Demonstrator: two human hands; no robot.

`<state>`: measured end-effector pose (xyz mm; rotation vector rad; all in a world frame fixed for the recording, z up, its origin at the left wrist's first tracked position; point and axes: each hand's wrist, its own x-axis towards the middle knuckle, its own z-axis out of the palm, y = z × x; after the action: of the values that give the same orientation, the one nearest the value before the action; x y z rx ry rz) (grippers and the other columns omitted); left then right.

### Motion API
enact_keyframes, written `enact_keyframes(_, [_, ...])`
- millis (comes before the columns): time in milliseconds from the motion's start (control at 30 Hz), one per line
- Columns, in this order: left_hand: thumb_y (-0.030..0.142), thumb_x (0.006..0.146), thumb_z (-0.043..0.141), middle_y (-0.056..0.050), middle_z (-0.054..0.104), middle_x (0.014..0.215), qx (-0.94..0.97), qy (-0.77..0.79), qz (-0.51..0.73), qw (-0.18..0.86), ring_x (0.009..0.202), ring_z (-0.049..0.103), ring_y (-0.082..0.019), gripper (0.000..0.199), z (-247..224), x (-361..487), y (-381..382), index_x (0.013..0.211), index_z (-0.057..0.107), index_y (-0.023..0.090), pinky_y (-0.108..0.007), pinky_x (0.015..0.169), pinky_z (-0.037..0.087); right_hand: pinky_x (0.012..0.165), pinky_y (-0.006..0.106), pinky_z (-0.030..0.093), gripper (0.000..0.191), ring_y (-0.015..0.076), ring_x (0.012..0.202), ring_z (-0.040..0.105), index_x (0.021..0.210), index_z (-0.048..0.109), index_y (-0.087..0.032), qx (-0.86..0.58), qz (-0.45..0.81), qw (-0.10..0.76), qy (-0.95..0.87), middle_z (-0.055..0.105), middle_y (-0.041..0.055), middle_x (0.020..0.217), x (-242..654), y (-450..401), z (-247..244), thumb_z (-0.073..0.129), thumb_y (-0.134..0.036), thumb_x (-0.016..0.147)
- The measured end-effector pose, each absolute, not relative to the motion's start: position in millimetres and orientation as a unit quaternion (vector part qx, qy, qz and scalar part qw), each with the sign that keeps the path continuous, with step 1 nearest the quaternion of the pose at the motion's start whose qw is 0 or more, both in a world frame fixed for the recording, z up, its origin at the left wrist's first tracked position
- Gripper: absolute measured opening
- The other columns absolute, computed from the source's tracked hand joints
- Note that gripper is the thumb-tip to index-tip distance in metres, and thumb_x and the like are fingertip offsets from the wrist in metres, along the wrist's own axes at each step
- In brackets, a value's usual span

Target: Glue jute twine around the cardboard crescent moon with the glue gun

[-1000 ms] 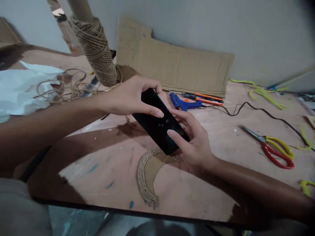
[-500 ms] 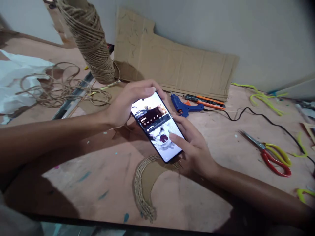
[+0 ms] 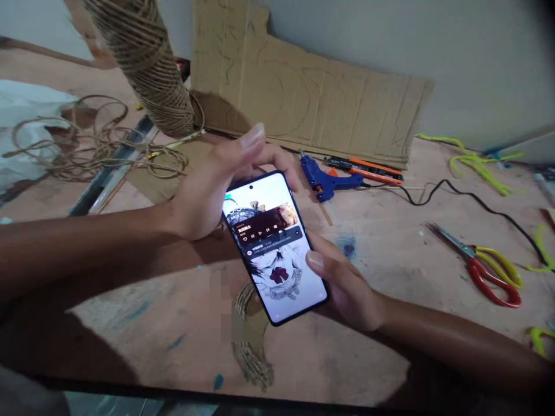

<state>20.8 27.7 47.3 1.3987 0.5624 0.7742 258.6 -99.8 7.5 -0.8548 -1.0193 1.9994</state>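
A smartphone [image 3: 277,271] with a lit lock screen is held tilted above the table. My left hand [image 3: 208,185] supports its upper left side and top edge, the fingers curled around the top corner and the thumb raised off the glass. Along the lower right edge, my right hand [image 3: 347,283] grips it, thumb at the screen's border and fingers partly hidden underneath. Below the phone lies a curved cardboard piece [image 3: 259,323] with rows of jute twine [image 3: 251,361] along its outer edge; the phone covers its upper part.
A tall spool of jute twine [image 3: 147,69] stands behind loose twine [image 3: 87,144] at left. Cardboard [image 3: 347,110] leans on the wall. A blue glue gun [image 3: 323,179], an orange-black cutter [image 3: 364,169], red-yellow scissors [image 3: 485,268], a black cord [image 3: 472,211] and yellow-green strands [image 3: 472,167] lie at right.
The phone has come lower and closer, covering more of the curved piece. My left thumb has lifted from the phone's top, and my right thumb has moved from the screen toward its edge.
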Motion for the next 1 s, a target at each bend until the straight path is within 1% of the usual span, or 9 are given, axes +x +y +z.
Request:
enact_keyframes(167, [0.099, 0.103, 0.09, -0.008, 0.088, 0.087, 0.59, 0.241, 0.332, 0.695, 0.068, 0.078, -0.023, 0.076, 40.5, 29.0, 24.8, 0.099, 0.094, 0.023, -0.036, 0.059, 0.058, 0.074, 0.028, 0.06, 0.058, 0.0185, 0.081, 0.074, 0.127, 0.08, -0.023, -0.373, 0.77, 0.363, -0.37, 0.084, 0.0044, 0.102, 253.5, -93.7, 3.5, 0.097, -0.075, 0.107])
enact_keyframes(267, [0.102, 0.099, 0.093, -0.008, 0.089, 0.092, 0.582, 0.234, 0.316, 0.712, 0.074, 0.078, -0.023, 0.079, 38.0, 32.1, 26.5, 0.097, 0.095, 0.024, -0.034, 0.061, 0.059, 0.074, 0.03, 0.063, 0.058, 0.0192, 0.08, 0.076, 0.12, 0.08, -0.023, -0.388, 0.761, 0.37, -0.365, 0.084, 0.0033, 0.098, 250.7, -89.9, 4.6, 0.102, -0.074, 0.102])
enact_keyframes(433, [0.108, 0.097, 0.09, -0.006, 0.086, 0.088, 0.575, 0.239, 0.292, 0.726, 0.074, 0.079, -0.022, 0.084, 34.0, 32.1, 29.5, 0.096, 0.094, 0.024, -0.031, 0.064, 0.061, 0.071, 0.033, 0.063, 0.056, 0.0212, 0.075, 0.077, 0.109, 0.082, -0.023, -0.39, 0.755, 0.385, -0.361, 0.086, 0.0041, 0.091, 246.7, -89.6, 3.6, 0.099, -0.076, 0.1])
enact_keyframes(533, [0.107, 0.103, 0.086, -0.006, 0.088, 0.09, 0.572, 0.238, 0.279, 0.733, 0.076, 0.082, -0.023, 0.083, 32.6, 30.9, 29.2, 0.099, 0.095, 0.024, -0.03, 0.068, 0.064, 0.074, 0.035, 0.064, 0.054, 0.0232, 0.076, 0.078, 0.1, 0.083, -0.023, -0.404, 0.746, 0.392, -0.357, 0.087, 0.006, 0.089, 245.8, -90.0, 2.5, 0.096, -0.074, 0.1])
enact_keyframes(600, [0.102, 0.11, 0.081, -0.007, 0.089, 0.093, 0.58, 0.232, 0.281, 0.729, 0.076, 0.083, -0.023, 0.081, 32.2, 30.6, 28.8, 0.1, 0.095, 0.023, -0.03, 0.068, 0.065, 0.075, 0.035, 0.063, 0.051, 0.0239, 0.078, 0.079, 0.098, 0.083, -0.023, -0.412, 0.74, 0.395, -0.355, 0.088, 0.0065, 0.089, 245.3, -89.9, 2.0, 0.096, -0.072, 0.1])
enact_keyframes(667, [0.101, 0.112, 0.079, -0.007, 0.089, 0.093, 0.589, 0.23, 0.286, 0.72, 0.076, 0.082, -0.022, 0.081, 32.2, 30.9, 28.5, 0.099, 0.095, 0.023, -0.03, 0.067, 0.064, 0.076, 0.035, 0.063, 0.051, 0.0245, 0.079, 0.08, 0.099, 0.085, -0.023, -0.41, 0.738, 0.399, -0.357, 0.088, 0.0062, 0.089, 244.6, -89.9, 1.3, 0.096, -0.073, 0.101])
enact_keyframes(800, [0.107, 0.101, 0.086, -0.006, 0.086, 0.087, 0.588, 0.249, 0.287, 0.714, 0.072, 0.078, -0.021, 0.084, 34.1, 32.2, 27.5, 0.095, 0.092, 0.024, -0.028, 0.064, 0.06, 0.076, 0.036, 0.064, 0.053, 0.0268, 0.083, 0.084, 0.102, 0.088, -0.023, -0.39, 0.741, 0.412, -0.358, 0.087, 0.0062, 0.089, 243.3, -91.0, -1.2, 0.094, -0.076, 0.103])
enact_keyframes(933, [0.105, 0.106, 0.081, -0.008, 0.085, 0.086, 0.6, 0.253, 0.286, 0.703, 0.069, 0.077, -0.022, 0.084, 38.6, 35.3, 26.2, 0.088, 0.087, 0.023, -0.031, 0.061, 0.059, 0.076, 0.037, 0.065, 0.054, 0.026, 0.082, 0.081, 0.108, 0.087, -0.024, -0.399, 0.742, 0.404, -0.357, 0.087, 0.006, 0.093, 244.0, -92.6, -4.1, 0.091, -0.078, 0.103])
enact_keyframes(1000, [0.103, 0.104, 0.085, -0.009, 0.085, 0.084, 0.603, 0.255, 0.301, 0.694, 0.067, 0.076, -0.022, 0.082, 41.5, 38.1, 25.3, 0.083, 0.086, 0.023, -0.032, 0.059, 0.058, 0.077, 0.037, 0.064, 0.057, 0.0253, 0.083, 0.078, 0.11, 0.086, -0.024, -0.405, 0.736, 0.399, -0.368, 0.086, 0.0062, 0.096, 245.0, -92.8, -4.6, 0.089, -0.081, 0.104])
